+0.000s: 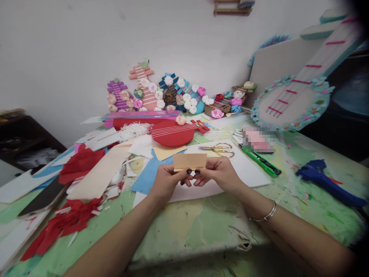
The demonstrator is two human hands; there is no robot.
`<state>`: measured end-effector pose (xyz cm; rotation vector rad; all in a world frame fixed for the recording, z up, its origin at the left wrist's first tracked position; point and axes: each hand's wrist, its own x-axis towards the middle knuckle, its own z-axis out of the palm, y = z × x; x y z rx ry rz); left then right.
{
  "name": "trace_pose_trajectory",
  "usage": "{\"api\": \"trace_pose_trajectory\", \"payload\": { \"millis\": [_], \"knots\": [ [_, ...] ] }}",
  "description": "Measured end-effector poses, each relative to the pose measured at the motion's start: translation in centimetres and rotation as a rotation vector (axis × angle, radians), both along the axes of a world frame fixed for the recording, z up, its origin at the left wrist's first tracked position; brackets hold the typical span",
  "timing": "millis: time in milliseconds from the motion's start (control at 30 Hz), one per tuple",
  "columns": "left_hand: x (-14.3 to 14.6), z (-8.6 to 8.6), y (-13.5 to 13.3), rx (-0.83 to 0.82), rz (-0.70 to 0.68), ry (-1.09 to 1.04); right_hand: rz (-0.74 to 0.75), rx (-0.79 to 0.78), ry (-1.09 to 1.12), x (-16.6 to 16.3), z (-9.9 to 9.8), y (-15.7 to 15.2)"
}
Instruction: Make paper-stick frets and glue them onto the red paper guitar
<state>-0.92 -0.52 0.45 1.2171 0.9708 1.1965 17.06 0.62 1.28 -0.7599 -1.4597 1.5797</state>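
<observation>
A small tan piece of paper (190, 161) is held up between both hands, its lower edge folded or rolled over. My left hand (170, 180) pinches its left end with thumb and fingers. On the right end, my right hand (218, 174) pinches it the same way, the two thumbs nearly meeting. Beneath the hands lie a white sheet (248, 169) and a blue sheet of paper (144, 177). Just beyond them are gold-handled scissors (220, 148), lying flat, and a yellowish paper piece (167, 152).
A red paper-covered lute shape (173, 134) lies behind. Right of the hands are a green utility knife (263, 163) and a blue glue gun (325, 181). Red crepe paper (69, 223) and scraps cover the left side. Flower-decorated instruments (147, 90) lean on the wall; a large one (291, 102) stands right.
</observation>
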Motion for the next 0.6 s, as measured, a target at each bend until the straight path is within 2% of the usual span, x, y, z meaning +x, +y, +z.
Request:
{"api": "trace_pose_trajectory", "payload": {
  "millis": [100,300,600],
  "knots": [
    [0.2,-0.2,0.0,-0.052,-0.01,-0.085,0.015,0.001,0.01,-0.1,0.1,-0.1],
    [0.7,-0.5,0.1,-0.035,-0.011,-0.121,-0.007,0.005,-0.019,-0.5,0.0,0.1],
    [1.4,0.1,-0.4,-0.047,0.008,-0.117,0.036,0.003,-0.031,-0.5,-0.3,-0.1]
  ]
}}
